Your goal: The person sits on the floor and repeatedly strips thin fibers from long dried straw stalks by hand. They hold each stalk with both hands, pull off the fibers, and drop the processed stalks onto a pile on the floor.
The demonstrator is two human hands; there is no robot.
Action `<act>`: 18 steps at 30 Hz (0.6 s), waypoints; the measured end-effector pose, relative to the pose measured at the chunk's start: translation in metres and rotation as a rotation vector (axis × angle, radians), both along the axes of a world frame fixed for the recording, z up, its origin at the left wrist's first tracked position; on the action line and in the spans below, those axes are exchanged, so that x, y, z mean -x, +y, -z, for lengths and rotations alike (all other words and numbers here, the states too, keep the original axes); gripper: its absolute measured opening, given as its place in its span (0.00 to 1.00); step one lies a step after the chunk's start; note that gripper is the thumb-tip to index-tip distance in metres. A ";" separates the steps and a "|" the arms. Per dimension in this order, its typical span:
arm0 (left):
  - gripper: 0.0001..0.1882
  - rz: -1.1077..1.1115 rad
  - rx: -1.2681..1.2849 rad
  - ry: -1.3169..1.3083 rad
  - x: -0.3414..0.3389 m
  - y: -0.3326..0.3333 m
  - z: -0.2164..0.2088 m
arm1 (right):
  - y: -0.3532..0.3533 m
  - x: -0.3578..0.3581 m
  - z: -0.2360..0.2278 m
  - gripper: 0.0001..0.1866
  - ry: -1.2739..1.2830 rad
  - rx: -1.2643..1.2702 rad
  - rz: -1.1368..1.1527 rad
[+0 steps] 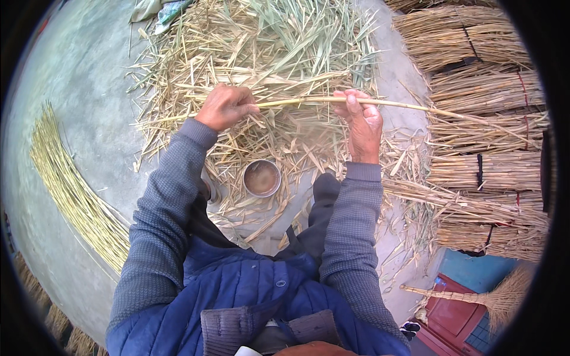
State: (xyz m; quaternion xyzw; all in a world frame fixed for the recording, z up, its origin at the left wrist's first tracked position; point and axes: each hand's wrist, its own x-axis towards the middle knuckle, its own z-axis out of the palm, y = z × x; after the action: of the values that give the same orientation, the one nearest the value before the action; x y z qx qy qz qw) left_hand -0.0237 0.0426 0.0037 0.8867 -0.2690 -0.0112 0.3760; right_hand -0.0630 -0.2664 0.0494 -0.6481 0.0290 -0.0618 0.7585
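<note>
A long, pale yellow reed stalk (pixel 303 101) runs crosswise in front of me, held up over the litter of stripped leaves. My left hand (pixel 227 107) is closed round it, thumb and fingers pinched together. Further right along the same stalk, my right hand (pixel 361 121) grips it between thumb and fingers, palm turned partly up. Its right end reaches out over the tied bundles. Below the stalk, between my feet, sits a round metal bowl (pixel 262 178) with something brownish inside.
Dry and greenish leaves (pixel 291 41) lie heaped ahead. Tied reed bundles (pixel 484 169) are stacked along the right. A loose sheaf of slim yellow stalks (pixel 77 184) rests on the concrete floor (pixel 89 77) at left. At lower right, a broom (pixel 504 296) lies by a dark red object (pixel 445 314).
</note>
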 end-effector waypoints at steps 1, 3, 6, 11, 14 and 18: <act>0.15 -0.013 0.017 0.045 0.000 0.002 0.002 | -0.001 0.000 0.001 0.15 0.011 -0.018 -0.007; 0.14 -0.021 -0.114 -0.123 0.001 0.002 0.007 | 0.003 0.000 0.007 0.17 0.019 0.020 0.039; 0.14 -0.035 -0.194 -0.208 0.000 0.000 0.010 | 0.011 -0.001 0.012 0.20 0.001 0.052 0.107; 0.14 -0.034 -0.251 -0.221 0.000 -0.004 -0.002 | 0.018 0.000 0.010 0.17 -0.017 0.089 0.155; 0.17 -0.019 0.011 -0.232 0.009 -0.023 -0.009 | 0.036 0.003 0.012 0.15 0.045 0.144 0.078; 0.13 -0.009 0.216 -0.199 0.010 -0.042 -0.011 | 0.059 0.005 0.017 0.16 0.104 0.144 -0.083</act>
State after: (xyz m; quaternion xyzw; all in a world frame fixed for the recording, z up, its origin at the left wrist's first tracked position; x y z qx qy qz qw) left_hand -0.0337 0.0002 0.0146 0.8389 -0.3004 0.1074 0.4410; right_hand -0.0684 -0.2077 0.0324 -0.7039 0.0367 0.0015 0.7093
